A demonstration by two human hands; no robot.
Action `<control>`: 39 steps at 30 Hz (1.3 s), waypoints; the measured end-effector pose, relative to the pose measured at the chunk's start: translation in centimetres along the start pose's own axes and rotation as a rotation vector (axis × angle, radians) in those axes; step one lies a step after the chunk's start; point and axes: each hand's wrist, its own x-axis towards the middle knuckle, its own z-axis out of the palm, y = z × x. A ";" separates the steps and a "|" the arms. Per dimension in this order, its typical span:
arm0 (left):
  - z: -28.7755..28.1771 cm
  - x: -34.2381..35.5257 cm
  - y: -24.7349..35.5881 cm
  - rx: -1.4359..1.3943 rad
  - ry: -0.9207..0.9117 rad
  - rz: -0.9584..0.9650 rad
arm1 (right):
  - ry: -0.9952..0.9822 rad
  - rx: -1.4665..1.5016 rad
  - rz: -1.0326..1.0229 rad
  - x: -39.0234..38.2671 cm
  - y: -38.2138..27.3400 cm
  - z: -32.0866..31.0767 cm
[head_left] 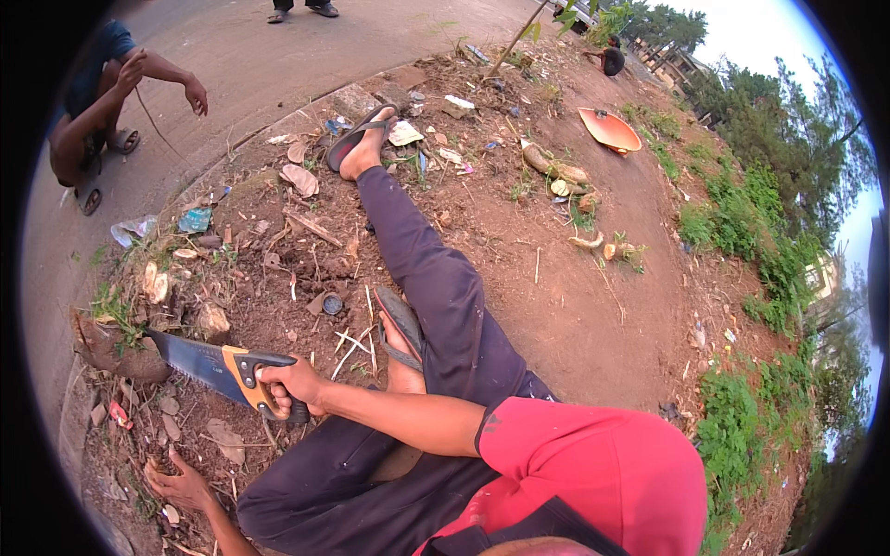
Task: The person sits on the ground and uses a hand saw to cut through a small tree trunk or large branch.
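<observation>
My right hand [294, 386] is closed round the black and orange handle of a handsaw [206, 366]. The dark blade points left, its toothed edge downward. Its tip overlaps a brown, thick piece of wood or root [120, 354] at the far left; I cannot tell whether they touch. My left hand [182, 486] is low at the left, near the soil and dry leaves, fingers apart and nothing in it. Pale chunks of cut wood [212, 321] lie beyond the blade. My legs stretch over the dirt, with flip-flops [400, 326] on my feet.
A person [102, 102] crouches on the paved road at upper left, holding a thin stick. Another person's feet [304, 11] are at the top. Cut root pieces [554, 170] and an orange shovel-like pan [609, 130] lie to the right. Green plants [742, 222] line the right side.
</observation>
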 end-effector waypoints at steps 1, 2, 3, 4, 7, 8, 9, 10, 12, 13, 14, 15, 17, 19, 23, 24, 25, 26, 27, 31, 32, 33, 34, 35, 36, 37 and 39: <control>-0.1 0.2 0.9 0.026 0.042 0.010 | 0.026 0.005 0.023 -0.4 -0.2 -0.5; -1.5 0.7 2.8 0.052 0.085 0.023 | 0.022 0.012 0.014 -0.3 -0.3 -0.6; -3.6 1.1 4.7 0.045 0.014 0.108 | 0.028 0.018 0.001 -0.2 -0.4 -1.0; -4.2 1.7 5.2 -0.105 -0.104 0.213 | 0.005 0.022 -0.006 0.3 -0.3 -0.5; -3.2 0.8 5.4 -0.280 -0.490 0.485 | -0.031 0.013 0.027 1.2 0.1 -1.0; -3.1 0.2 5.2 -0.211 -0.492 0.500 | -0.029 0.010 0.033 1.2 0.2 -1.3; -3.0 -0.3 4.9 -0.141 -0.493 0.516 | -0.028 -0.009 0.042 1.3 0.2 -1.5; -3.0 -0.8 4.7 -0.070 -0.493 0.531 | -0.034 -0.009 0.036 1.4 0.4 -1.7; -4.0 -0.9 4.4 0.020 -0.508 0.534 | -0.046 -0.010 0.027 1.0 0.2 -1.8; -4.5 -0.8 4.1 0.056 -0.521 0.543 | -0.034 -0.013 0.019 0.7 0.1 -2.1; -5.1 -1.0 3.7 0.093 -0.531 0.551 | -0.039 -0.012 0.028 0.5 0.0 -2.5; -4.4 -0.7 2.0 0.052 -0.415 0.578 | -0.048 -0.012 0.036 0.6 -0.1 -2.7; -5.0 -0.9 -1.3 0.230 -0.480 0.485 | -0.057 -0.029 0.042 0.8 0.3 -2.5; -6.0 -1.0 -4.0 0.335 -0.596 0.403 | -0.006 -0.052 0.031 1.0 1.1 -2.1; -3.8 -1.9 -18.3 -0.103 -0.541 -0.042 | -0.048 0.016 0.122 1.2 5.8 3.6; -3.0 -2.5 -19.8 -0.274 -0.518 0.022 | -0.044 0.026 0.113 0.1 7.2 4.1; -4.9 -1.3 -19.1 -0.181 -0.569 0.036 | -0.039 0.049 0.117 -0.5 8.7 5.2; -5.5 -1.1 -20.7 -0.111 -0.597 0.030 | -0.019 -0.005 0.085 -1.3 10.7 7.1; -5.6 -1.1 -22.5 -0.099 -0.586 0.004 | 0.034 0.004 0.101 -2.2 12.6 8.8; -7.1 -3.1 -28.0 -0.113 -0.582 -0.106 | 0.018 -0.032 0.083 -3.5 19.6 10.2; -7.1 -3.8 -29.9 -0.131 -0.566 -0.098 | 0.004 -0.070 0.070 -3.5 21.3 10.5; -6.9 -4.6 -31.3 -0.147 -0.545 -0.106 | -0.015 -0.087 0.083 -3.6 22.2 10.8; -6.7 -5.5 -32.4 -0.163 -0.523 -0.106 | -0.031 -0.099 0.091 -3.5 22.7 10.8; -6.7 -5.9 -33.0 -0.177 -0.515 -0.114 | -0.009 -0.107 0.080 -3.9 23.5 11.0; -6.9 -6.1 -33.1 -0.190 -0.503 -0.121 | -0.004 -0.114 0.076 -4.0 23.7 11.1; -7.0 -6.3 -32.8 -0.205 -0.491 -0.125 | -0.011 -0.125 0.066 -4.1 23.6 11.0; -6.8 -6.5 -32.4 -0.210 -0.468 -0.092 | 0.004 -0.130 0.063 -4.2 23.2 11.1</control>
